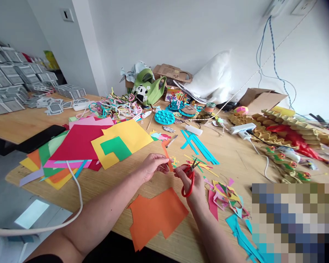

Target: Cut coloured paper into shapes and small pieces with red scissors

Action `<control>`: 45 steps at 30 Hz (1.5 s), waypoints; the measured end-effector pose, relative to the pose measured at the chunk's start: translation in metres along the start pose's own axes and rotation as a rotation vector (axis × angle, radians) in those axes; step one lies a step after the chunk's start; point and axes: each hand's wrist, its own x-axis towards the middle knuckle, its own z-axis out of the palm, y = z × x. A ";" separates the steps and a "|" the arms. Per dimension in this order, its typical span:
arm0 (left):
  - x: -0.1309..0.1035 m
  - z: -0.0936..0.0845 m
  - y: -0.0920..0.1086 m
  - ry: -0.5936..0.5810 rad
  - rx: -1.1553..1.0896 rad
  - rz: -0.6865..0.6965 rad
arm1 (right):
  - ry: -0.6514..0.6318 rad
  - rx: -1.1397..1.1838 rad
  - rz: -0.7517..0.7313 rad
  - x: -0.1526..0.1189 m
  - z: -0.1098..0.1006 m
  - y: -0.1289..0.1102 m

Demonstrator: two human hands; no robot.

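Between my two hands is a narrow orange paper strip (170, 166), its upper end bent back over the table. My left hand (154, 167) pinches the strip from the left. My right hand (190, 180) has red-handled scissors (192, 186) hooked on it, the blades parted and pointing away up and right. The right thumb and fingertip also touch the strip's lower end. Below both hands lies a larger orange paper sheet (159, 217) with cut-out notches. Thin green and yellow paper slivers (203, 166) lie just beyond the scissors.
Coloured paper sheets (84, 142) are stacked at left beside a black flat device (41, 138). Blue strips (199, 146) lie beyond my hands, paper scraps (226, 195) at right. A white cable (78, 193) crosses the left side. A green bag (148, 89) and power strip (243, 128) stand farther back.
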 end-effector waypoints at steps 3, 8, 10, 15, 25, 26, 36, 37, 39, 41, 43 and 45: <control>0.000 0.001 -0.001 -0.019 0.030 -0.005 | -0.036 0.016 0.007 0.000 0.003 0.000; 0.000 0.003 -0.002 -0.065 0.022 -0.012 | -0.032 0.054 0.016 0.000 0.005 0.005; -0.001 0.002 -0.001 -0.071 0.000 -0.002 | -0.014 0.052 0.023 0.000 0.004 0.005; -0.001 0.001 -0.001 -0.050 -0.018 0.047 | -0.008 0.039 0.023 0.000 0.003 0.007; 0.001 0.001 -0.002 0.014 -0.039 0.049 | -0.025 0.080 0.025 -0.001 0.001 0.000; 0.001 0.000 -0.001 0.011 -0.057 0.049 | -0.028 0.133 0.040 -0.001 0.001 0.000; -0.001 0.000 -0.002 -0.091 -0.069 0.105 | -0.160 0.538 0.239 0.008 0.009 0.017; -0.002 0.001 -0.001 -0.098 -0.059 0.106 | -0.176 0.540 0.220 0.008 0.008 0.016; -0.002 0.001 -0.001 -0.111 -0.051 0.104 | -0.179 0.513 0.176 0.007 0.007 0.013; -0.001 0.001 -0.002 -0.115 -0.063 0.096 | -0.122 0.421 0.118 0.004 0.005 0.006; -0.001 0.001 -0.002 -0.112 -0.070 0.077 | -0.033 0.262 0.033 0.000 0.003 -0.003; 0.000 0.001 -0.003 -0.107 -0.066 0.057 | 0.046 0.102 -0.049 -0.005 0.001 -0.011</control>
